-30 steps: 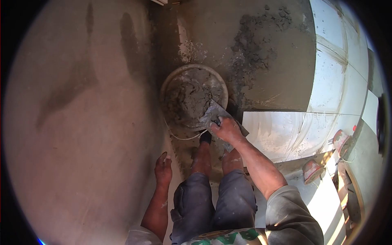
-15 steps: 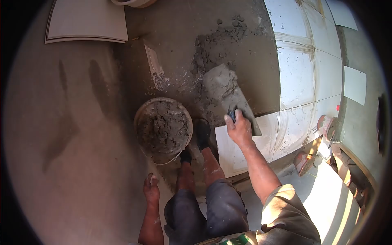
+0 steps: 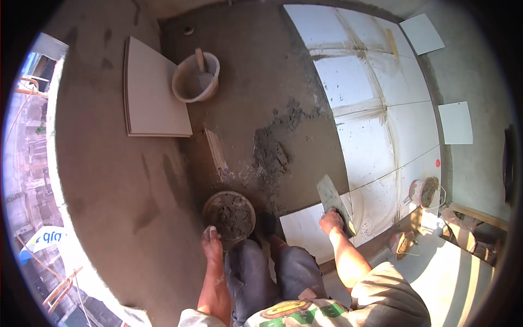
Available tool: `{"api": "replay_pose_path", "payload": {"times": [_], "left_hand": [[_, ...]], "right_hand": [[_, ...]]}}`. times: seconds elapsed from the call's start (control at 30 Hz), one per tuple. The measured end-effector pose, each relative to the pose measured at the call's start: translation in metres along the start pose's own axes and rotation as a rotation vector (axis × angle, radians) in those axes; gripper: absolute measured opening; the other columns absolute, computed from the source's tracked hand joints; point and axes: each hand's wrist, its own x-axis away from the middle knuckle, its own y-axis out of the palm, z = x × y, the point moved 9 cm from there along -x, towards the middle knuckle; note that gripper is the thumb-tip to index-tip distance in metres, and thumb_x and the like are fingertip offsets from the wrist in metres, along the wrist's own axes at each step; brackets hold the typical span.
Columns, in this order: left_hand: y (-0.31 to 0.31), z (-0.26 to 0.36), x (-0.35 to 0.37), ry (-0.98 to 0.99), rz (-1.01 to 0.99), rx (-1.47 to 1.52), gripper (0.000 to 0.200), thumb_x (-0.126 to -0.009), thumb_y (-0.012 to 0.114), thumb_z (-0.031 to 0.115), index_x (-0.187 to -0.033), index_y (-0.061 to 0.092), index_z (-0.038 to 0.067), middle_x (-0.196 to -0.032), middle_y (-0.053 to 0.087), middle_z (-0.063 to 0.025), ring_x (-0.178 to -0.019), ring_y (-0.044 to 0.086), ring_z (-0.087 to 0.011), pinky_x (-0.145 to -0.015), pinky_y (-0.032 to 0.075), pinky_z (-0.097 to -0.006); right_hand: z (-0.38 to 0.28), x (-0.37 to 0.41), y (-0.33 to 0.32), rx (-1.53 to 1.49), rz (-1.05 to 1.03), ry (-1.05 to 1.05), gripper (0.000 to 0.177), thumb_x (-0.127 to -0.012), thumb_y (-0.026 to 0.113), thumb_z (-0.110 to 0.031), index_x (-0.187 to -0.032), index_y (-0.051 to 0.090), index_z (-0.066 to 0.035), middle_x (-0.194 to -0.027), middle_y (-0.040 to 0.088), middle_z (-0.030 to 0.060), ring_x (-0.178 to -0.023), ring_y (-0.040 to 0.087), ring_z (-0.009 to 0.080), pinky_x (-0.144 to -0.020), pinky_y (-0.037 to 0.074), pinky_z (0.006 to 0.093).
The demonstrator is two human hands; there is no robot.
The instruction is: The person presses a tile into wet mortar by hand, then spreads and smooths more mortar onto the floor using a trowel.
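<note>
In my right hand (image 3: pixel 331 222) is the handle of a flat plastering trowel (image 3: pixel 329 193). Its long grey blade shows no heap of mortar and angles over a white tile (image 3: pixel 303 228) and the tile edge. A lump of wet mortar (image 3: pixel 278 156) lies on the grey screed, ahead and left of the trowel. My left hand (image 3: pixel 212 243) is beside the near left rim of a bucket of mortar (image 3: pixel 231 215), its fingers curled together; I cannot tell whether they hold anything. The bucket stands in front of my knees.
White laid tiles (image 3: pixel 365 136) cover the floor on the right. A stack of tiles (image 3: pixel 152 92) leans on the left wall, next to a pale bucket (image 3: pixel 188 90) with a wooden handle in it. Small buckets (image 3: pixel 423 192) stand right. An open edge (image 3: pixel 62 218) drops away far left.
The mortar on the trowel blade has gone, and a lump now lies on the screed. My right hand has drawn back, my left has come to the bucket, and the view has tilted up.
</note>
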Motion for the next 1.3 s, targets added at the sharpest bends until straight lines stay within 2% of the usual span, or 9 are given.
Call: {"api": "replay_pose_path", "payload": {"times": [0.2, 0.27, 0.33, 0.43, 0.5, 0.73, 0.87, 0.97, 1.3], "left_hand": [[0.042, 0.167, 0.004, 0.102, -0.079, 0.01, 0.043, -0.096, 0.056, 0.033, -0.119, 0.062, -0.002, -0.097, 0.067, -0.0113, -0.075, 0.064, -0.0162, -0.069, 0.05, -0.0311], [0.048, 0.193, -0.005, 0.106, -0.05, 0.128, 0.043, -0.096, 0.056, 0.034, -0.12, 0.062, 0.0, -0.098, 0.068, -0.0109, -0.079, 0.067, -0.0169, -0.071, 0.051, -0.0309], [0.046, 0.234, -0.007, 0.17, -0.056, -0.012, 0.044, -0.095, 0.055, 0.035, -0.121, 0.062, 0.001, -0.098, 0.068, -0.011, -0.077, 0.068, -0.0187, -0.071, 0.052, -0.0317], [0.047, 0.269, -0.026, 0.28, -0.085, -0.016, 0.044, -0.095, 0.054, 0.036, -0.121, 0.062, 0.001, -0.098, 0.068, -0.0124, -0.075, 0.068, -0.0197, -0.07, 0.052, -0.0326], [0.05, 0.272, -0.041, 0.21, -0.14, 0.0, 0.047, -0.094, 0.055, 0.038, -0.126, 0.059, 0.003, -0.1, 0.065, -0.0081, -0.074, 0.064, -0.0172, -0.059, 0.047, -0.0292], [0.039, 0.304, -0.111, 0.183, -0.168, -0.285, 0.048, -0.094, 0.053, 0.04, -0.118, 0.063, -0.001, -0.103, 0.069, -0.0182, -0.08, 0.07, -0.0284, -0.071, 0.054, -0.0356], [0.034, 0.38, -0.183, 0.362, -0.284, -0.461, 0.041, -0.095, 0.052, 0.038, -0.095, 0.064, -0.001, -0.088, 0.067, -0.0159, -0.074, 0.067, -0.0265, -0.065, 0.052, -0.0377], [0.043, 0.479, -0.199, 0.392, -0.197, -0.458, 0.037, -0.097, 0.049, 0.032, -0.093, 0.063, -0.002, -0.078, 0.064, -0.0133, -0.061, 0.064, -0.0246, -0.06, 0.051, -0.0364], [0.324, 0.681, -0.203, 0.605, -0.689, -0.621, 0.032, -0.094, 0.05, 0.025, -0.111, 0.062, 0.001, -0.109, 0.065, -0.0147, -0.066, 0.069, -0.0241, -0.052, 0.052, -0.0329]], "right_hand": [[0.06, 0.064, -0.073, 0.033, 0.037, 0.011, 0.042, -0.087, 0.06, -0.033, -0.108, 0.062, 0.004, -0.101, 0.068, 0.0252, -0.094, 0.069, 0.0346, -0.082, 0.055, 0.043], [0.06, 0.109, -0.113, -0.135, -0.179, 0.163, 0.041, -0.09, 0.054, -0.036, -0.104, 0.062, 0.002, -0.089, 0.071, 0.02, -0.083, 0.071, 0.0302, -0.072, 0.056, 0.0413], [0.083, 0.099, -0.117, -0.18, -0.073, 0.134, 0.046, -0.088, 0.056, -0.04, -0.105, 0.062, 0.003, -0.082, 0.07, 0.017, -0.07, 0.07, 0.0249, -0.057, 0.055, 0.0364], [0.09, 0.112, -0.151, -0.199, 0.072, 0.106, 0.046, -0.086, 0.056, -0.038, -0.106, 0.062, 0.003, -0.085, 0.071, 0.0192, -0.073, 0.071, 0.0267, -0.064, 0.056, 0.0381], [0.122, 0.075, -0.129, -0.258, 0.177, 0.086, 0.042, -0.084, 0.059, -0.034, -0.088, 0.065, 0.008, -0.079, 0.07, 0.0198, -0.063, 0.069, 0.0272, -0.057, 0.055, 0.0376], [0.086, 0.055, -0.151, -0.433, 0.022, 0.261, 0.033, -0.087, 0.054, -0.024, -0.067, 0.066, 0.0, -0.059, 0.064, 0.0133, -0.052, 0.064, 0.0242, -0.051, 0.053, 0.0372], [0.051, 0.045, -0.143, -0.399, -0.158, 0.217, 0.035, -0.089, 0.053, -0.021, -0.063, 0.061, -0.001, -0.057, 0.06, 0.0098, -0.046, 0.06, 0.0227, -0.044, 0.049, 0.0366], [0.017, 0.087, -0.187, -0.883, -0.156, 0.55, 0.034, -0.09, 0.057, -0.025, -0.07, 0.06, 0.003, -0.059, 0.059, 0.0111, -0.048, 0.061, 0.0226, -0.042, 0.049, 0.0372], [-0.046, 0.069, -0.16, -1.234, -0.152, 0.764, 0.038, -0.09, 0.058, -0.03, -0.076, 0.063, 0.005, -0.068, 0.063, 0.0146, -0.054, 0.064, 0.025, -0.047, 0.052, 0.038]]}}
